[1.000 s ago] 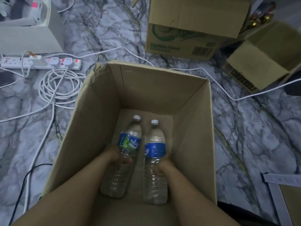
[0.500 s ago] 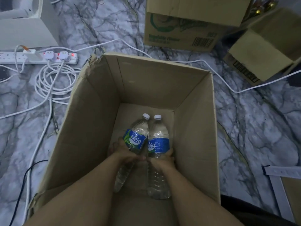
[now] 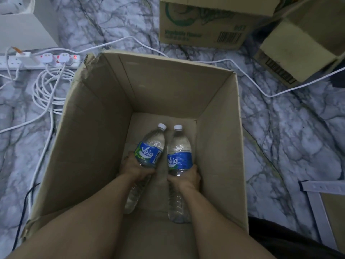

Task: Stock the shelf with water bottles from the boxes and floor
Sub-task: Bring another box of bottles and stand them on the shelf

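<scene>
1. We reach both arms into an open cardboard box (image 3: pixel 97 146) standing on the marble-patterned floor (image 3: pixel 298 146).
2. Our left hand (image 3: pixel 136 168) has its grip wrapped around the left water bottle (image 3: pixel 149 152), just below the blue label; this bottle tilts, cap pointing away and to the right.
3. Our right hand (image 3: pixel 186 177) has its grip wrapped around the right water bottle (image 3: pixel 180 157) below its label.
4. Both bottles are inside the box, caps near each other, bodies apart.
5. A power strip (image 3: pixel 37 61) with coiled white cable (image 3: pixel 48 90) lies left of the box; two further boxes (image 3: pixel 201 32) stand beyond it.
</scene>
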Demonstrator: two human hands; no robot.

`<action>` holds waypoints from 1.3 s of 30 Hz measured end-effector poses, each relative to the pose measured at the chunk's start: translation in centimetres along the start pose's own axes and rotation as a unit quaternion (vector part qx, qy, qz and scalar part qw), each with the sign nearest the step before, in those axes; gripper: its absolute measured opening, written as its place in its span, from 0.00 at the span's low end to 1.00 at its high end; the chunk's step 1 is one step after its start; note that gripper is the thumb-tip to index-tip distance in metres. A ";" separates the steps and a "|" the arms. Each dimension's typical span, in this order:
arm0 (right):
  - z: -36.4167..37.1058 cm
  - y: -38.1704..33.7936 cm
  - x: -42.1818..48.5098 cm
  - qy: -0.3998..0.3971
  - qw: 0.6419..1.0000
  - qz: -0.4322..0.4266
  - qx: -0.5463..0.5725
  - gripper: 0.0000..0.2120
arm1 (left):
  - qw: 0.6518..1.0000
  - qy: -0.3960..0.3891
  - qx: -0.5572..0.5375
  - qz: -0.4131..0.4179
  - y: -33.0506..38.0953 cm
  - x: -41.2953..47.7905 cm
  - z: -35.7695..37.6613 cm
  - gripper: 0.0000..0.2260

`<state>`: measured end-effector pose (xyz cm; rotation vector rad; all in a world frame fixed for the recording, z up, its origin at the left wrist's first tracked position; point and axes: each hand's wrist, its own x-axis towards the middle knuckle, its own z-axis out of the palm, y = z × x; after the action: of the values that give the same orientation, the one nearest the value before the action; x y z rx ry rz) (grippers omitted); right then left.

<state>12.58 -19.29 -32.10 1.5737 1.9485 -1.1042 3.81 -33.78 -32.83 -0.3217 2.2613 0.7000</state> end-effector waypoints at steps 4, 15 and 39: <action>-1.0 -0.4 -1.1 -0.008 1.000 -0.010 0.012 0.43 | 1.000 -0.015 0.001 -0.006 0.3 -0.4 -0.9 0.36; -5.5 -2.0 -6.3 -0.015 0.992 -0.069 0.101 0.44 | 0.992 0.094 0.003 0.083 4.2 -6.9 -7.6 0.35; -35.5 -0.5 -22.6 0.183 0.807 -0.400 0.393 0.30 | 0.802 0.145 -0.242 0.527 24.6 -35.6 -8.5 0.32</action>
<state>24.40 -5.89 6.06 1.3394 2.7453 -2.3383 13.39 -17.73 7.10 0.7410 2.3952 1.9149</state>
